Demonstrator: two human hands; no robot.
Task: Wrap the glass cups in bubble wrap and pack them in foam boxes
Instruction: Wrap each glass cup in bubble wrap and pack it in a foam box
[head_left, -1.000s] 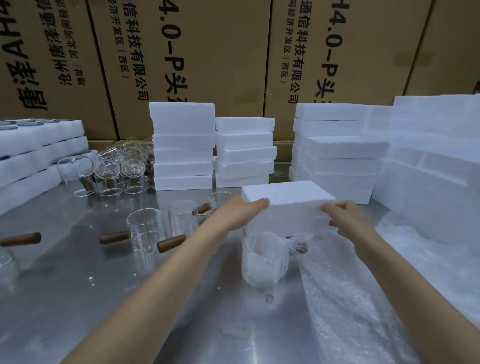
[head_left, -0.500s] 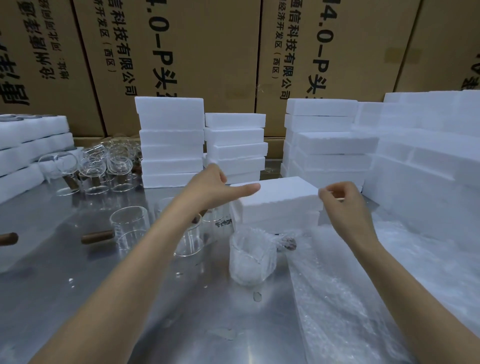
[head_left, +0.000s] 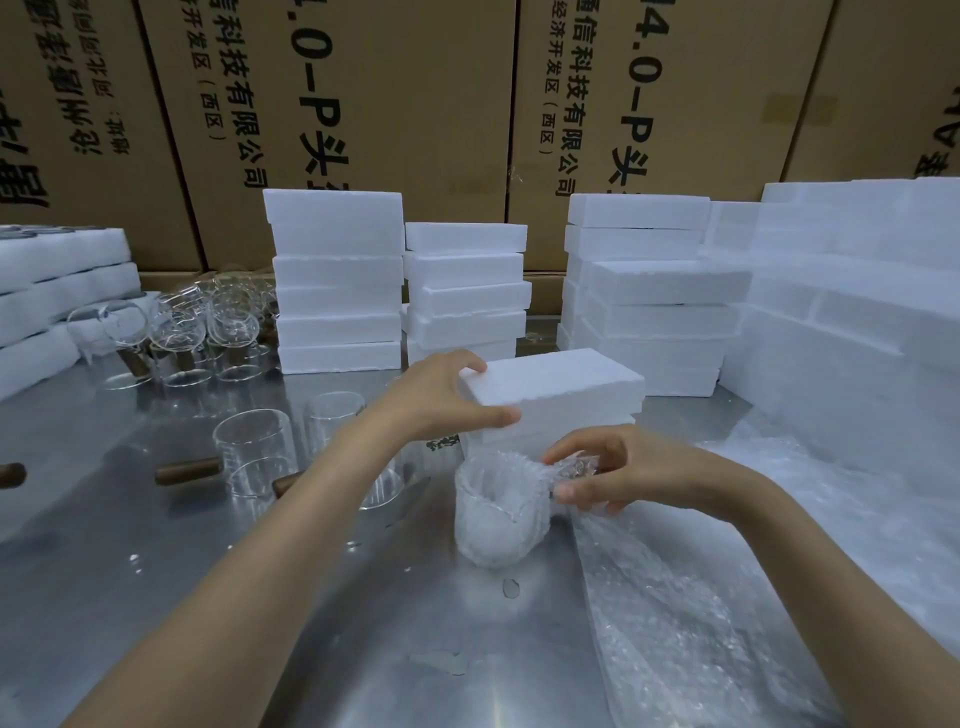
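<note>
A white foam box (head_left: 558, 397) lies on the steel table (head_left: 218, 582) in front of me. My left hand (head_left: 441, 397) grips its left end, thumb on the front face and fingers over the top. Just in front of the box stands a glass cup wrapped in bubble wrap (head_left: 496, 512). My right hand (head_left: 605, 475) pinches the wrapped handle at the cup's right side. Bare glass cups with wooden handles (head_left: 254, 457) stand to the left.
Stacks of foam boxes (head_left: 337, 280) fill the back and right (head_left: 654, 296), with more on the far left (head_left: 57, 291). A cluster of glass cups (head_left: 197, 332) sits back left. Bubble wrap sheets (head_left: 727, 597) cover the table's right side. Cardboard cartons (head_left: 363, 104) form the back wall.
My right hand left the foam box and dropped to the wrapped cup's handle, pinching it. My left hand has closed again round the box's left end.
</note>
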